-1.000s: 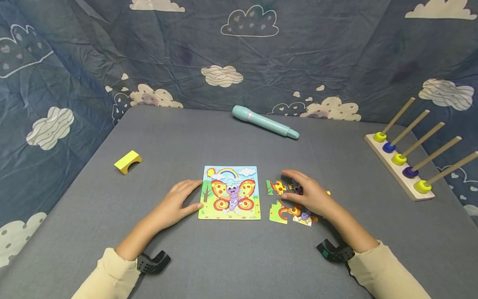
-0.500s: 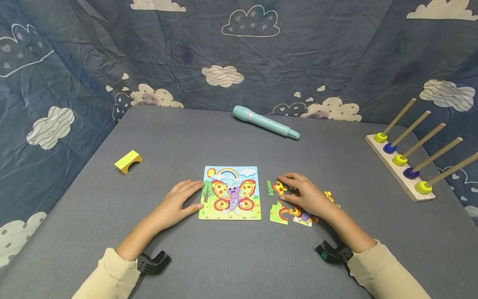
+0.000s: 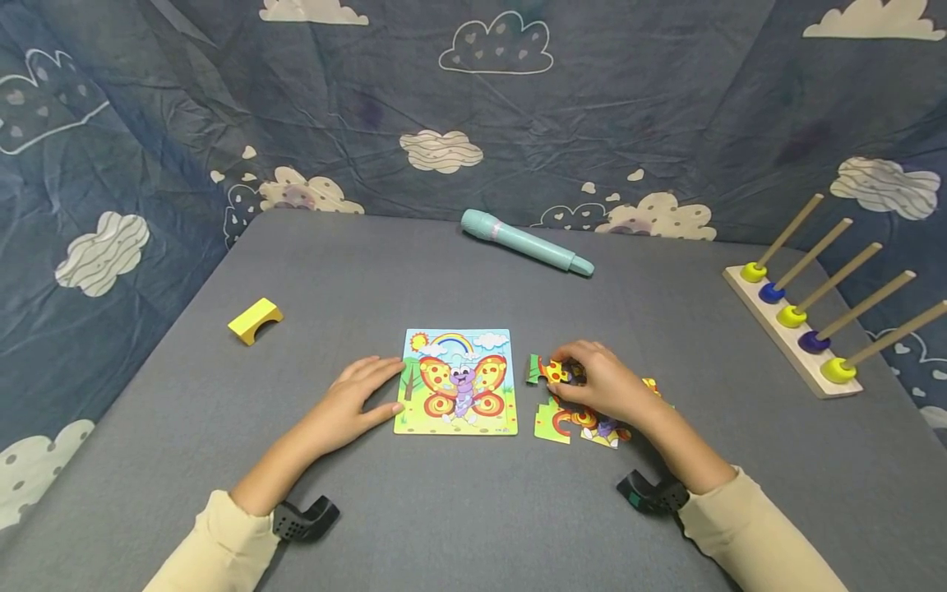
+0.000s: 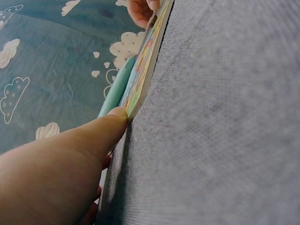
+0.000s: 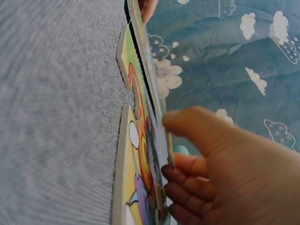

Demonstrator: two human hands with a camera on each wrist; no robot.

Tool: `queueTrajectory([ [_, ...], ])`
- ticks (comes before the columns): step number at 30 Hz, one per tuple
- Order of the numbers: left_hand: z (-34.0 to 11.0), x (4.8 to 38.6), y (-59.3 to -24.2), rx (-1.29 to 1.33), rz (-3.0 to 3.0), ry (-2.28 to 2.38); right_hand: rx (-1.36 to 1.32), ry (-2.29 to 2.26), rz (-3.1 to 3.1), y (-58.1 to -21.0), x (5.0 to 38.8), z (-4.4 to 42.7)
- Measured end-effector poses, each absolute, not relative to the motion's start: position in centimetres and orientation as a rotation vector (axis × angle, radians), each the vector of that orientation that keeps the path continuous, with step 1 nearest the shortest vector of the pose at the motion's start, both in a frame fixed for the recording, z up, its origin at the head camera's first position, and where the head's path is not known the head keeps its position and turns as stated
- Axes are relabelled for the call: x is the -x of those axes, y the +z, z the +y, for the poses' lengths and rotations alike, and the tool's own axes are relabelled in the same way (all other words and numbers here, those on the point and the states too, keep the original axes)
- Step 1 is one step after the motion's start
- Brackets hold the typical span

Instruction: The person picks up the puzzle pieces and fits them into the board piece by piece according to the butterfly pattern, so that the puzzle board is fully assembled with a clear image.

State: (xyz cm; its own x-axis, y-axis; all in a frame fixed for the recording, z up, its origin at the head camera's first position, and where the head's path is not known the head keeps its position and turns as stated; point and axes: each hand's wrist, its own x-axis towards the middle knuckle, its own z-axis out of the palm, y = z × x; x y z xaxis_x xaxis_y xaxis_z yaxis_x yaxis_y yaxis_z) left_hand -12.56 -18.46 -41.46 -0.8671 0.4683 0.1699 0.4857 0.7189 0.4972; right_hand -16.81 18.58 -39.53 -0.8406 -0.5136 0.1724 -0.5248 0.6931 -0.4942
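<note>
Two bare hands work over a gray table, and the change of the moment lies at the right. The right hand pinches a green-and-yellow puzzle piece, thumb on its near side and forefinger on its far side. Half a second earlier the same piece lies flat, with the fingertips closing on it; now its green end appears tipped up, and its side edge shows. The right-wrist view agrees, a thin edge standing between thumb and fingers. For the work in hand, this suggests that one piece passes from lying loose to being held, though whether it is wholly off the table cannot be told.

The left hand is unchanged: fingers extended and thumb apart, tips resting at the left edge of the butterfly board, apparently steadying it. The board, too, keeps its place, flat between the hands. The held piece is just beside the board's right edge. Nearer the person lie a corner piece with a red curl and a white-and-purple piece; another yellow piece shows partly behind the right hand.
</note>
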Motion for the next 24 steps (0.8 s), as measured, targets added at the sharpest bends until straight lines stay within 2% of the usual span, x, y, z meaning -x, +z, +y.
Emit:
queueTrajectory([
  [6, -18.4, 12.5, -41.5, 0.799, -2.871, -0.842, -0.934, 0.952, -2.788, -37.5, 16.3, 17.0],
  [13, -18.4, 12.5, -41.4, 0.800, -2.859, -0.845, -1.042, 1.060, -2.592, -35.5, 15.7, 12.5],
  [24, -18.5, 12.6, -41.5, 0.799, -2.865, -0.847, -1.139, 0.889, -2.647, -38.0, 16.0, 6.9],
])
